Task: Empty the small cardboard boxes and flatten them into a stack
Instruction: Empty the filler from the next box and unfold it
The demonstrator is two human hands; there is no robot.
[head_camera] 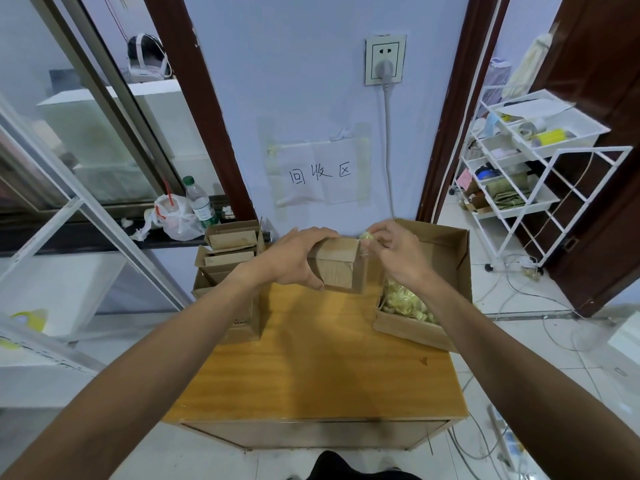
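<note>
In the head view, a small cardboard box [341, 265] is held above the far middle of a wooden table [311, 358], between two open cartons and clear of the tabletop. It is grasped by the left hand [294, 261], with the fingers curled over its top edge and the thumb pressed under its near lower edge. At the box's upper right corner a wrapped yellow item [366, 236] is pinched by the fingertips of the right hand [394, 251]. A left carton [242, 327] is set at the table's left edge and packed with more small boxes [232, 237], their flaps raised. A right carton [450, 244] is placed at the right edge, its tall walls open upward, and a heap of yellow packets [405, 301] is seen inside it. A broad strip of bare wood is left between the two cartons and runs to the near edge. The table's far edge is met by a wall, where a paper sign [320, 173] is taped. A white wire trolley [519, 188] is stood well apart on the right.
</note>
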